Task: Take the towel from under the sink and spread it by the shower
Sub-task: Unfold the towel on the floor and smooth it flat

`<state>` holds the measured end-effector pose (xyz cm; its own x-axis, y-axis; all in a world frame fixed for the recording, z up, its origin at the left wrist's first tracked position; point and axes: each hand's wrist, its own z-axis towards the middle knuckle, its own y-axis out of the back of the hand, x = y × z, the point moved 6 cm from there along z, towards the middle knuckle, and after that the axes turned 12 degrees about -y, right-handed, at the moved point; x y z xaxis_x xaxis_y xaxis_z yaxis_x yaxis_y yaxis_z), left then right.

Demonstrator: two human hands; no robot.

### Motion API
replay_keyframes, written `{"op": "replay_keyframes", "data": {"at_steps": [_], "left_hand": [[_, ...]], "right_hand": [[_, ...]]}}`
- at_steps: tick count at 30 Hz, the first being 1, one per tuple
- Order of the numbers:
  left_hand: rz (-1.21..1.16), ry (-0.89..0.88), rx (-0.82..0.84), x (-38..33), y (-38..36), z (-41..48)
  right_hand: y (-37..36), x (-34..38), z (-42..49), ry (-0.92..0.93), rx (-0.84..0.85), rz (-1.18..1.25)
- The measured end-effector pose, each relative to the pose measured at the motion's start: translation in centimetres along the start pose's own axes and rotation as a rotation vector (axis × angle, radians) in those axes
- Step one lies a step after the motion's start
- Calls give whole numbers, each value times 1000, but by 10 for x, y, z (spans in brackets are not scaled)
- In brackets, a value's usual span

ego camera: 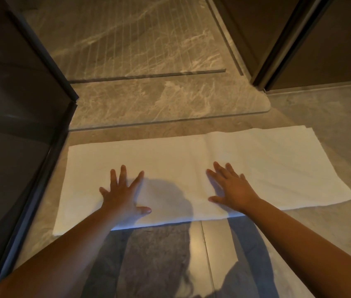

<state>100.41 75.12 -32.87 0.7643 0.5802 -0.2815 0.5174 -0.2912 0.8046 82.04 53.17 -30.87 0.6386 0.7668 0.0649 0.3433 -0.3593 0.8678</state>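
Observation:
A white towel (267, 166) lies flat on the stone floor, stretched left to right just in front of the raised marble shower threshold (159, 104). My left hand (123, 194) rests palm down on the towel's left half, fingers spread. My right hand (232, 189) presses flat on the middle of the towel, fingers apart too. Neither hand grips the cloth. A fold line runs down the towel near its centre. The towel's near edge is partly hidden by my forearms.
A dark glass panel with a black frame (19, 125) stands along the left. Behind the threshold lies the grooved marble shower floor (127, 39). A dark wall or door frame (299, 50) rises at the back right. Grey floor tiles (320, 222) extend near and right.

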Motion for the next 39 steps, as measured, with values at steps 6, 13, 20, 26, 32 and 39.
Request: {"op": "replay_keyframes", "data": {"at_steps": [6,13,20,26,32,39], "left_hand": [[1,55,87,11,-8,7],[23,96,186,13,-8,11],[37,111,253,10,-5,12],[50,110,281,6,-2,10],[52,112,289,4,1,8],[43,119,291,5,0,10]], "right_hand": [[16,27,26,76,-47,119],[22,55,62,127,-124,200],[34,58,96,72,-174,302],[50,59,107,110,-245,305],[57,59,119,90,-191,333],[60,62,127,46,-163,308]]}}
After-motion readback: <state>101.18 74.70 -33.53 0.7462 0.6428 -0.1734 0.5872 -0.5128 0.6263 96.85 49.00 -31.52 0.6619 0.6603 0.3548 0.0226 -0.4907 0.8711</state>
